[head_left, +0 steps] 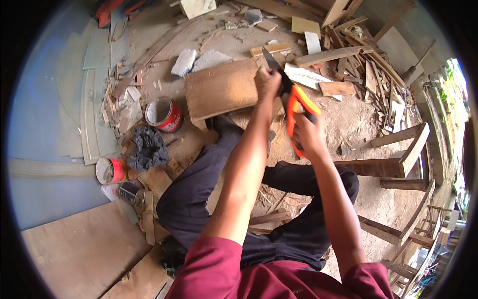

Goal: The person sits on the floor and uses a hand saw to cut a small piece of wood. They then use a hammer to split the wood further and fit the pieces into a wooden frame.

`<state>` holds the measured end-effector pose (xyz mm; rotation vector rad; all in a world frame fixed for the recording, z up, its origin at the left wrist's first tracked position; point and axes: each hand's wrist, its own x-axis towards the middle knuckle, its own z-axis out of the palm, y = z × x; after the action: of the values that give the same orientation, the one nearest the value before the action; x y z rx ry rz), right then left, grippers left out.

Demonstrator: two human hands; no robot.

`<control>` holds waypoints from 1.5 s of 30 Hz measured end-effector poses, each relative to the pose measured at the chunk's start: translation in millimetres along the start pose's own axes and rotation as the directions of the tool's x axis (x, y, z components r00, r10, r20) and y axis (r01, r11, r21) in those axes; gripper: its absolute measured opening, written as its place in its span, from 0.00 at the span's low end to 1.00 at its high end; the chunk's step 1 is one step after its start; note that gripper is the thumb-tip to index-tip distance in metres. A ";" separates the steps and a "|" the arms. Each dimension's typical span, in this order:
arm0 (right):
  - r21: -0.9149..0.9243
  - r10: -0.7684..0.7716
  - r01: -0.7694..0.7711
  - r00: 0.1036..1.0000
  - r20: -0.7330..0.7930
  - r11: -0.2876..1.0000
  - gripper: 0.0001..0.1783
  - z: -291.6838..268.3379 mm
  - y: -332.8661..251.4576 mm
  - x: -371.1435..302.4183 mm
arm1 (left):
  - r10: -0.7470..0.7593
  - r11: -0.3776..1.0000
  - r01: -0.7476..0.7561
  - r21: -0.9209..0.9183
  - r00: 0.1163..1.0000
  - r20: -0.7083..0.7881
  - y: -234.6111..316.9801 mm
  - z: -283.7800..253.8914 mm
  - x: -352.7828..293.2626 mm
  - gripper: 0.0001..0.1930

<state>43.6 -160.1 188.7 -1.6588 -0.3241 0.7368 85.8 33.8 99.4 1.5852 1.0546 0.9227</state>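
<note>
Right hand [307, 133] clamped on one saw [287, 87]; left hand [269, 82] (grip: cannot tell) at one wooden block's [222, 88] edge.

At centre, toward the far side, lies a brown rectangular wooden block [221, 89]. At its right end is the left hand [269, 82]; just right of that, an orange-handled metal handsaw [293, 97] in the right hand [307, 132]. Left of the block, a red cylindrical bucket [173, 119]; nearer, a crumpled dark plastic bag [149, 149]. Far right, heaped brown wooden scraps [356, 57]. Near left, a flat brown plywood sheet [87, 246].
</note>
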 end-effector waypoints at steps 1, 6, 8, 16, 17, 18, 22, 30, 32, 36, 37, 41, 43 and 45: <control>0.179 0.054 -0.065 0.996 0.067 0.982 0.09 -11.6 -1.0 -25.9 | 0.043 0.999 -0.043 0.003 0.999 -0.011 0.1 2.9 -11.6 0.12; 0.301 0.084 -0.096 0.995 0.052 0.949 0.13 -24.1 5.2 -30.0 | 0.026 0.966 -0.059 -0.250 0.991 -0.131 16.4 2.1 -48.1 0.15; 0.219 0.026 -0.052 0.993 0.117 0.974 0.11 -5.3 3.2 -23.3 | 0.167 0.925 -0.247 -0.288 0.946 -0.277 -19.6 -13.0 -34.6 0.11; 0.248 -0.003 -0.022 0.995 0.099 0.968 0.11 -7.5 20.9 -24.4 | 0.449 0.871 -0.487 0.064 0.843 0.297 -87.5 -49.5 -73.7 0.44; 0.246 0.003 -0.029 0.995 0.104 0.969 0.11 -3.6 14.7 -25.2 | 0.453 0.864 -0.490 0.113 0.857 0.247 -90.5 -37.4 -69.2 0.44; 0.244 0.010 -0.036 0.994 0.108 0.969 0.11 2.7 8.7 -27.6 | 0.413 0.885 -0.444 0.137 0.887 0.205 -94.5 -28.7 -63.3 0.43; 0.205 0.020 -0.041 0.994 0.107 0.978 0.11 6.0 3.0 -34.2 | 0.234 0.962 -0.237 0.139 0.972 0.035 -91.1 -2.0 -60.9 0.32; 0.065 0.019 -0.032 0.982 0.187 0.997 0.11 12.5 -3.3 -52.0 | 0.475 0.861 -0.433 0.266 0.871 -0.121 -114.6 -14.4 -61.8 0.27; 0.072 0.022 -0.037 0.981 0.195 0.997 0.11 16.2 -8.4 -45.4 | 0.426 0.889 -0.395 0.233 0.899 -0.098 -113.7 -18.1 -56.2 0.27; 0.068 0.047 -0.058 0.988 0.146 0.996 0.12 19.5 -10.6 -44.7 | 0.539 0.829 -0.491 0.269 0.829 -0.147 -120.0 -10.8 -52.9 0.30; 0.050 0.037 -0.046 0.987 0.159 0.998 0.10 20.7 -9.2 -47.5 | 0.546 0.821 -0.496 0.281 0.826 -0.138 -122.3 -10.4 -48.2 0.31; 0.105 0.052 -0.068 0.988 0.145 0.992 0.08 16.2 -5.5 -101.5 | 0.538 0.825 -0.492 0.277 0.834 -0.122 -132.8 -18.0 -47.3 0.31; 0.100 0.069 -0.078 0.994 0.090 0.992 0.08 -14.1 0.1 -145.6 | 0.488 0.862 -0.455 0.223 0.863 -0.128 -125.4 -14.0 -52.9 0.32; 0.003 0.026 -0.026 0.993 0.114 1.000 0.08 -42.0 2.6 -181.6 | 0.487 0.865 -0.457 0.206 0.864 -0.128 -130.5 -13.6 -47.5 0.33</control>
<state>-68.2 -299.7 241.1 -1.6225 -0.3819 0.8528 32.0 11.9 -27.6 1.9857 0.8898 1.3554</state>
